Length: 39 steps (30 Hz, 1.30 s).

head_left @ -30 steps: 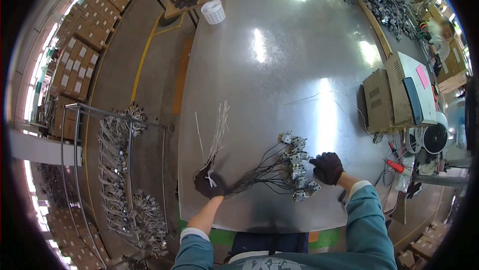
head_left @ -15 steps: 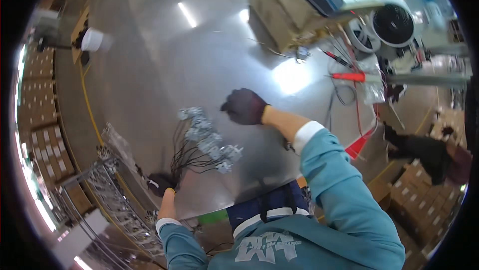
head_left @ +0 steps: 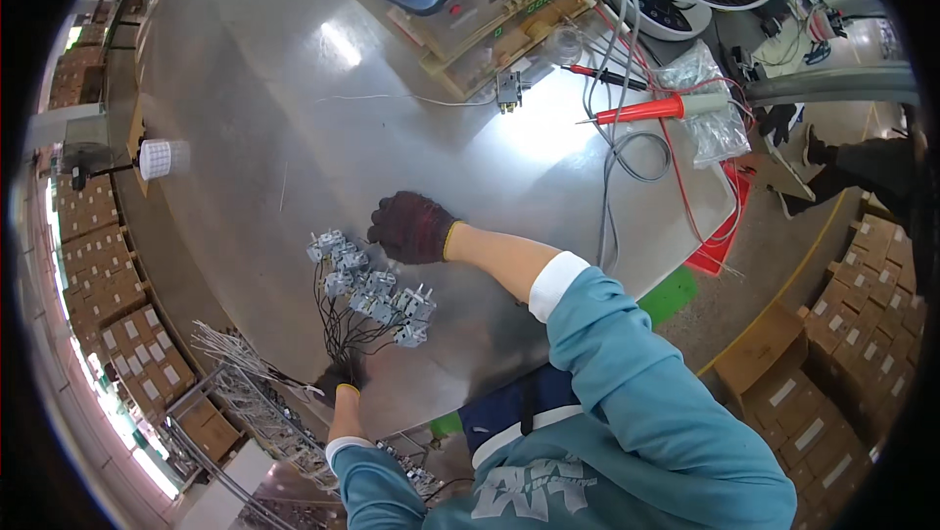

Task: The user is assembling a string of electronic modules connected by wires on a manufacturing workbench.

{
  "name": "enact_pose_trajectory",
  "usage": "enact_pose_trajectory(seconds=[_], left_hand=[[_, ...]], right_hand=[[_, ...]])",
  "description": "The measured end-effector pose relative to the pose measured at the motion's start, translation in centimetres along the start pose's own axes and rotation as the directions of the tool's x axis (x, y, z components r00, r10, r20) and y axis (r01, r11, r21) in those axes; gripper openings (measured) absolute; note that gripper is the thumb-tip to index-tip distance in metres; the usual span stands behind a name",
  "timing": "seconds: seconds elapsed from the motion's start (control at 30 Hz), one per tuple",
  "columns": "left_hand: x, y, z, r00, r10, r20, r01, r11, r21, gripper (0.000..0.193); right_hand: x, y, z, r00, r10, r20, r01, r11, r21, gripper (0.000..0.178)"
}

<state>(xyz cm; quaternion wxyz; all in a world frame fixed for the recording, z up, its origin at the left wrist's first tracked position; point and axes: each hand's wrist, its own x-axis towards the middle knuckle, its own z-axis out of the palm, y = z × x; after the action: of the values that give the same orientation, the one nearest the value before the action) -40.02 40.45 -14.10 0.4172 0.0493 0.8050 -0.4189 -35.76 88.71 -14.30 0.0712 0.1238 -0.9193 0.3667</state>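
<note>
**Gathered at One End**

Grey plugs lie on the metal table. At the table's edge, the left hand grasps their dark cords, apparently to keep them bunched. Over the table, the right hand curls, any contents unclear.

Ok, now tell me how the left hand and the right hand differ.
The left hand is closed around the dark cables; the right hand is curled beside the grey plugs, and whether it holds anything is unclear. The left hand is near the edge of the table; the right hand is farther in. Both wear dark gloves.
</note>
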Motion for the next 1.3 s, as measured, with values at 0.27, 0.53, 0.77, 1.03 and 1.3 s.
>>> enact_pose_trajectory(seconds=[0.27, 0.53, 0.77, 1.03, 1.3], left_hand=[[3.8, -7.8, 12.3, 0.950, -0.086, -0.301, 0.154, 0.965, 0.211, 0.063], [4.5, 0.5, 8.0, 0.986, -0.156, -0.054, 0.163, 0.968, 0.189, 0.037], [10.5, -10.5, 19.5, 0.499, -0.620, -0.606, -0.109, 0.649, -0.753, 0.025], [1.5, 1.7, 7.7, 0.714, -0.701, -0.005, -0.405, -0.407, -0.818, 0.018], [-1.2, 0.9, 7.2, 0.582, -0.809, -0.090, -0.473, -0.246, -0.846, 0.019]], right_hand=[[2.5, -2.3, -0.7, 0.994, 0.011, 0.112, -0.002, 0.997, -0.078, 0.027], [-0.1, -0.3, -0.4, 0.969, 0.097, 0.229, -0.066, 0.989, -0.136, 0.030], [1.2, -2.7, -1.9, 0.985, 0.006, 0.172, 0.014, 0.993, -0.114, 0.034], [-0.1, -1.6, 0.1, 0.967, 0.015, 0.256, 0.045, 0.973, -0.225, 0.038], [0.2, -3.1, 1.0, 0.987, -0.074, 0.141, 0.106, 0.966, -0.235, 0.032]])
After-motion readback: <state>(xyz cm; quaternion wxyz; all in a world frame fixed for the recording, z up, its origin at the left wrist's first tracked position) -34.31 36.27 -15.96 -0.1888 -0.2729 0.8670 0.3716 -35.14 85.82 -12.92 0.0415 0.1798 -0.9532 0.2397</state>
